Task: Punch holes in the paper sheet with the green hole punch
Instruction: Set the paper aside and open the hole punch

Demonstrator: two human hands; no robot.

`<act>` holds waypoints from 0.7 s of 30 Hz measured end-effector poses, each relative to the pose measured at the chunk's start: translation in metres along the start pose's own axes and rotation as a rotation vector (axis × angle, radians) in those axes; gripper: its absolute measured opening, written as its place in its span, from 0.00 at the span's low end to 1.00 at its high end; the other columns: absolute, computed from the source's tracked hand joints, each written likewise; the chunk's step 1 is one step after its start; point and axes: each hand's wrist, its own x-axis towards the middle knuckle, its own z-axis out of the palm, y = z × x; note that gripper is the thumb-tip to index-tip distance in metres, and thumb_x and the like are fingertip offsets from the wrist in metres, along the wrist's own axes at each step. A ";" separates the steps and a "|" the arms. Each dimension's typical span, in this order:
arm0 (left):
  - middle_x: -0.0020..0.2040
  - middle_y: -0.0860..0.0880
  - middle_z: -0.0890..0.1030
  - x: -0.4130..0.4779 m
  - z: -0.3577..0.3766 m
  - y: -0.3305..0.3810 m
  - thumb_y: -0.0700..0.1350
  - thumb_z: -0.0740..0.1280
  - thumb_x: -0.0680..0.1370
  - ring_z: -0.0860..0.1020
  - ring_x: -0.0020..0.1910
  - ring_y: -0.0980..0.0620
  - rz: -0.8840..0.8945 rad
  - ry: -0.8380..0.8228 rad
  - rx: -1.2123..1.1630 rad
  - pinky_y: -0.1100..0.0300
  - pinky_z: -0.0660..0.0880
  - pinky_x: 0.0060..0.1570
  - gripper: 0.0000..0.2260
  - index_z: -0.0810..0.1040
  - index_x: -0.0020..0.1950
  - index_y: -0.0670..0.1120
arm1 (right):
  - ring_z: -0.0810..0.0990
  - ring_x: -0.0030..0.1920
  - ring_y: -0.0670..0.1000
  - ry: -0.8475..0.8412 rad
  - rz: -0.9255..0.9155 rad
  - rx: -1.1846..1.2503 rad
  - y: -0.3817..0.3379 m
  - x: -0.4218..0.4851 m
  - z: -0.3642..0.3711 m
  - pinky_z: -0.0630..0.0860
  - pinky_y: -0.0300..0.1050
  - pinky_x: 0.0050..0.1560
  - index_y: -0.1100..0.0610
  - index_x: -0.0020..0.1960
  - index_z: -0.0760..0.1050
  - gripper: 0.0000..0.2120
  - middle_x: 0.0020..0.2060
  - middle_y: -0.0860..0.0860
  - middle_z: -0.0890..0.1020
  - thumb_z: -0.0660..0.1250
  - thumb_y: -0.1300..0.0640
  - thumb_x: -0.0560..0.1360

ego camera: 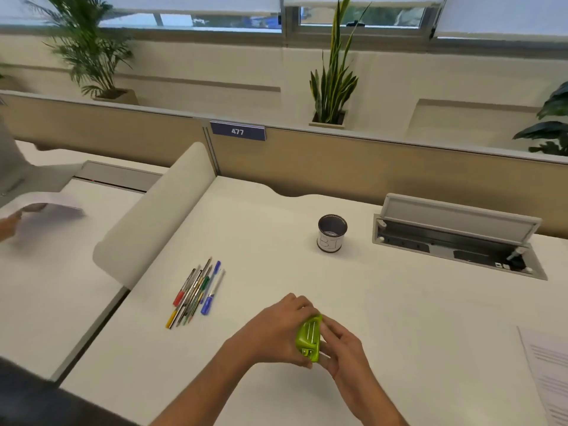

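Both my hands hold the green hole punch (308, 337) just above the white desk (399, 318), near its front middle. My left hand (278, 330) grips it from the left, fingers curled over its top. From the right, my right hand (341, 345) holds its other side with curled fingers. The punch is tilted, its ribbed underside facing me. A printed paper sheet (548, 373) lies flat at the desk's right edge, well apart from the punch.
Several pens and pencils (196, 292) lie in a bunch to the left. A dark cup (331, 233) stands behind the hands. An open cable box (455, 238) is set into the desk at the back right. Another person's hand holds paper (52, 204) at the neighbouring desk.
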 end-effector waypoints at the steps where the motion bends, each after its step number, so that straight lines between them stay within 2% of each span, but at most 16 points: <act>1: 0.69 0.55 0.75 -0.006 0.000 -0.008 0.64 0.81 0.68 0.73 0.65 0.53 -0.021 -0.003 0.012 0.56 0.79 0.60 0.39 0.73 0.75 0.54 | 0.88 0.61 0.61 0.025 0.012 0.007 0.003 0.001 0.003 0.86 0.57 0.56 0.53 0.68 0.83 0.15 0.62 0.56 0.88 0.70 0.53 0.83; 5: 0.73 0.56 0.73 -0.031 -0.007 -0.052 0.65 0.80 0.69 0.71 0.70 0.54 -0.156 -0.016 0.062 0.57 0.78 0.64 0.42 0.70 0.78 0.55 | 0.89 0.58 0.61 0.117 0.024 0.015 0.007 0.004 0.001 0.87 0.61 0.57 0.56 0.65 0.84 0.13 0.60 0.58 0.88 0.73 0.56 0.82; 10: 0.73 0.55 0.74 -0.047 -0.028 -0.105 0.62 0.82 0.67 0.73 0.71 0.53 -0.282 -0.011 0.100 0.54 0.77 0.66 0.41 0.73 0.77 0.52 | 0.87 0.58 0.66 0.117 0.023 0.014 0.003 0.006 -0.006 0.85 0.64 0.60 0.58 0.60 0.87 0.10 0.57 0.62 0.87 0.70 0.57 0.84; 17: 0.77 0.52 0.73 -0.041 -0.044 -0.147 0.56 0.82 0.70 0.73 0.74 0.50 -0.324 -0.146 0.234 0.55 0.75 0.70 0.42 0.71 0.80 0.49 | 0.87 0.50 0.60 0.085 0.022 -0.010 0.008 0.017 0.004 0.85 0.64 0.60 0.60 0.59 0.87 0.09 0.55 0.63 0.87 0.69 0.60 0.84; 21: 0.78 0.50 0.72 -0.033 -0.040 -0.150 0.55 0.81 0.72 0.72 0.74 0.49 -0.301 -0.227 0.282 0.54 0.75 0.70 0.41 0.70 0.81 0.49 | 0.87 0.48 0.59 0.104 0.044 -0.040 0.017 0.028 0.018 0.86 0.60 0.56 0.62 0.57 0.87 0.07 0.53 0.63 0.87 0.70 0.62 0.83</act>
